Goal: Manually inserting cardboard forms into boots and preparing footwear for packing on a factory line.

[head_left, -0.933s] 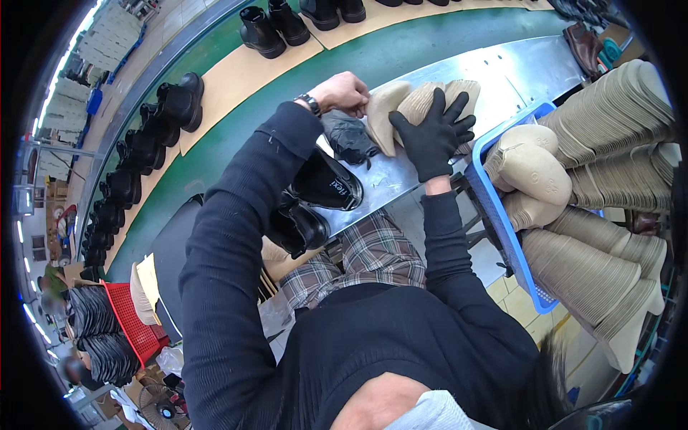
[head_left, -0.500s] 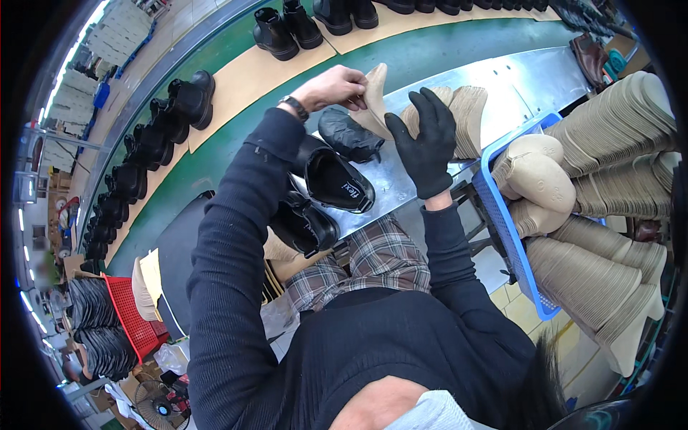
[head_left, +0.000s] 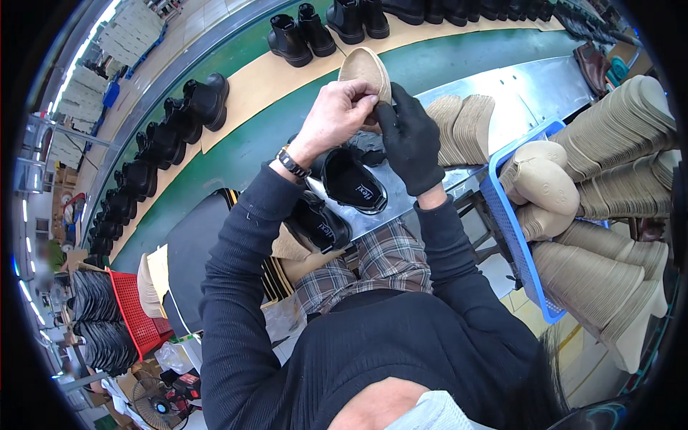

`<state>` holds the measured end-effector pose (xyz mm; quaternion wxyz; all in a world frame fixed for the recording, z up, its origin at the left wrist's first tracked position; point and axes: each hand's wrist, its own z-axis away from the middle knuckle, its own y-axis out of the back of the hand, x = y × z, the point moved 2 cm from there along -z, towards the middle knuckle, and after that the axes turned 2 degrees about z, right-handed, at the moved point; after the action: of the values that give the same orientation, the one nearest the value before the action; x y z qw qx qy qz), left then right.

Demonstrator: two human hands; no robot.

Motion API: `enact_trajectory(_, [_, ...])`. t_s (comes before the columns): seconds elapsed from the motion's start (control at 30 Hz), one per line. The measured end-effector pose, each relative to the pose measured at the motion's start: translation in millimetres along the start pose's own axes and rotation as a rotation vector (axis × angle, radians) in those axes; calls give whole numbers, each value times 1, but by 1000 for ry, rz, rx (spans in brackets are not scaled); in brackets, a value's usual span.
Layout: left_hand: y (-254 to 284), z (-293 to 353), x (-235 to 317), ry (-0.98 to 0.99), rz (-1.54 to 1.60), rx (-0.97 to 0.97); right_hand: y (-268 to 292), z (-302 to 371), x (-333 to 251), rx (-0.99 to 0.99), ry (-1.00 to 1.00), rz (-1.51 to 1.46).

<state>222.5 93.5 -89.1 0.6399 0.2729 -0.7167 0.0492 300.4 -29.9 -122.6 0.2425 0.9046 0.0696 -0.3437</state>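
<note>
Between the fingers of my bare left hand (head_left: 333,118), which wears a dark watch, is a beige molded cardboard shoe insert (head_left: 364,66). My right hand (head_left: 414,147), in a black glove, is closed at the insert's lower end. Below the hands a black shoe (head_left: 351,185) sits with its opening up at the metal table's near edge. Another black shoe (head_left: 319,223) lies to its left, nearer my lap. Partly hidden behind my hands is a crumpled black wad (head_left: 368,148). Nested inserts (head_left: 462,129) stand on the table, right of my glove.
A blue basket (head_left: 514,247) on the right holds tall stacks of beige inserts (head_left: 609,122). Past the metal table (head_left: 516,93) runs a green conveyor (head_left: 437,63), lined with black boots (head_left: 290,41). At left are a red basket (head_left: 132,315) and a fan (head_left: 159,401).
The insert has turned, its rounded hollow end now upward. My right hand has moved left and closed on it, and my left hand has shifted lower on it.
</note>
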Motion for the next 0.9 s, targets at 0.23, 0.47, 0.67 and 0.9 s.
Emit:
enact_trajectory(0.23, [-4,17,6,-133,-149,151,-6,-6,23,12,-137,-7])
enact_trajectory(0.47, [1,23,-13,177,500,55,-25,28,55,-376,-235,-738])
enact_trajectory(0.67, [13,46,9,-111,293,226,-4,18,37,-299,-536,-1019])
enact_trajectory(0.9, [50,94,21,-4,938,488,-8,43,37,-209,-59,527])
